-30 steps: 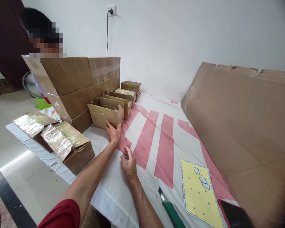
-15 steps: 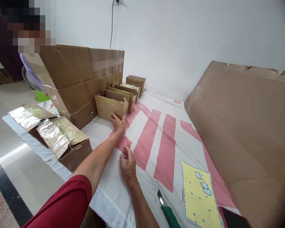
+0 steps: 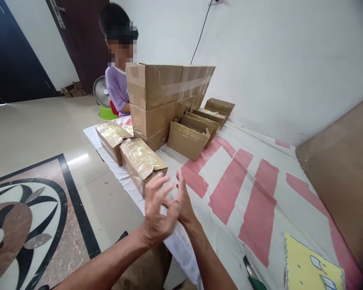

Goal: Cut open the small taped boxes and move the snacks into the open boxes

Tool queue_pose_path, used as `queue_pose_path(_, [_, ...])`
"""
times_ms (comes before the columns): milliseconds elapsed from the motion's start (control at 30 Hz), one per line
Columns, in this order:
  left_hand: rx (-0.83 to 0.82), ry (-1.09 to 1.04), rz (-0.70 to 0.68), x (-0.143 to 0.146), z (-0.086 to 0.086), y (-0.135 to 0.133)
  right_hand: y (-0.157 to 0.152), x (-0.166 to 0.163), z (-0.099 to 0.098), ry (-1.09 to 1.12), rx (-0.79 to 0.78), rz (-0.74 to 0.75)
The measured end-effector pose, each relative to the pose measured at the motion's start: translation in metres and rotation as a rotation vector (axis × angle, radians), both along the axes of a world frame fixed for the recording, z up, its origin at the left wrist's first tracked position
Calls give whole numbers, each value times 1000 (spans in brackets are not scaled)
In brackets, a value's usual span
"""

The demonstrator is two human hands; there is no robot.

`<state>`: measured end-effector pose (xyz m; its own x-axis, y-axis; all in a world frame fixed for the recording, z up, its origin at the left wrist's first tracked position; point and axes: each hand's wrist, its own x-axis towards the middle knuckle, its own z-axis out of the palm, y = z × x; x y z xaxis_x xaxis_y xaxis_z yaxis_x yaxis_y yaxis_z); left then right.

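My left hand (image 3: 160, 211) is raised over the near edge of the cloth-covered table (image 3: 224, 237), fingers apart and slightly blurred, holding nothing. Close beside it on the right is my right hand (image 3: 184, 199), fingers stretched up and also holding nothing. The thumbs are near each other; whether they touch I cannot tell. Just beyond the fingers lies a taped cardboard box (image 3: 143, 159). A second taped box (image 3: 111, 135) sits behind it at the table edge. Farther off, an open-topped cardboard box (image 3: 186, 141) stands at the front of a row of similar boxes.
Stacked sealed cartons (image 3: 160, 86) rise behind the boxes. A person in a purple shirt (image 3: 117, 86) is behind them, by a fan (image 3: 101, 90). On the right lie a green-handled utility knife (image 3: 254, 278), a yellow cartoon piece (image 3: 308, 266) and a large cardboard sheet (image 3: 341, 173).
My left hand has left the front open box and drawn back beside my right hand, which has lifted. The view has turned left, showing more floor and the person.
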<state>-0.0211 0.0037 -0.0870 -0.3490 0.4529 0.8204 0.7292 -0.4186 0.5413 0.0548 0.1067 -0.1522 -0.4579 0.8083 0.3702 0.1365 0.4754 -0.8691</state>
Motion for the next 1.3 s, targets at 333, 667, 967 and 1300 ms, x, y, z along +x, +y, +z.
queue_pose_path(333, [-170,-327,246,-119,-12,-3,-11,-60,47,-177,132,-163])
queue_pose_path(667, [-381,-122,-226,-30,-21,-21,-77,205,64,-349,-146,-163])
queue_pose_path(967, [-528,-42,-395,13,-3,-3,-168,294,-13,-624,-40,-754])
queue_pose_path(1300, [-428,-33,-306,28,-1,-1,-159,289,-34,-685,64,-776])
